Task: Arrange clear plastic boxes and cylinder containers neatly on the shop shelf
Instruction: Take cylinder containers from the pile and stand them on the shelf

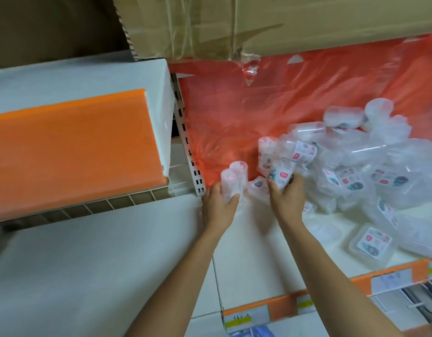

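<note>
On the white shelf (254,229), my left hand (218,206) grips two clear cylinder containers (232,182) held upright near the shelf's left end. My right hand (286,197) grips another clear cylinder with a pink-and-white label (282,172), tilted, at the left edge of a loose heap of clear plastic containers (361,166). A labelled cylinder (264,154) stands just behind my right hand. A flat clear plastic box (370,244) with a printed label lies near the shelf's front edge, on the right.
A white slotted upright (188,147) borders the shelf on the left. Red plastic sheeting (283,98) covers the back. A cardboard box (258,23) overhangs above. An orange-fronted shelf (74,147) juts out on the left. Orange price strips (283,305) run along the front edge.
</note>
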